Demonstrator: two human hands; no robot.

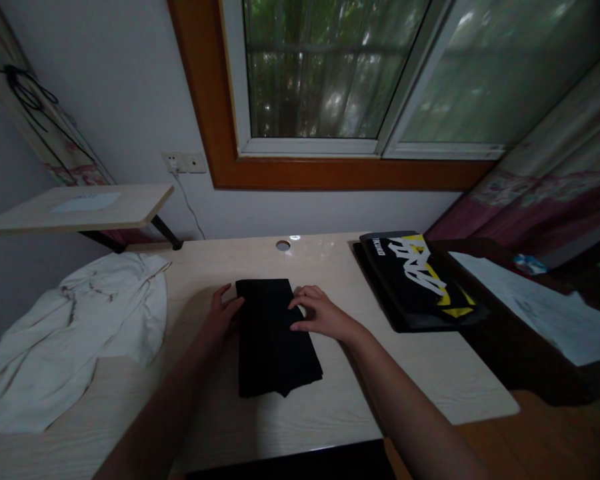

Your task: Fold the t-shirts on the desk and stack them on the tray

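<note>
A black folded cloth garment (273,340) lies flat on the pale wooden desk (340,413), its near edge uneven. At its left edge is my left hand (222,316), fingers apart, the thumb on or close to the fabric. My right hand (323,315) rests by the right edge, with thumb and fingers spread and the fingertips at the cloth. Neither hand is closed round the fabric. What kind of garment it is, the folds do not show.
Folded dark clothes (405,280) with a white and yellow print lie to the right. A crumpled white cloth (105,307) covers the left side. A raised shelf (145,203) stands at the back left, and a cable hole (283,246) is near the wall.
</note>
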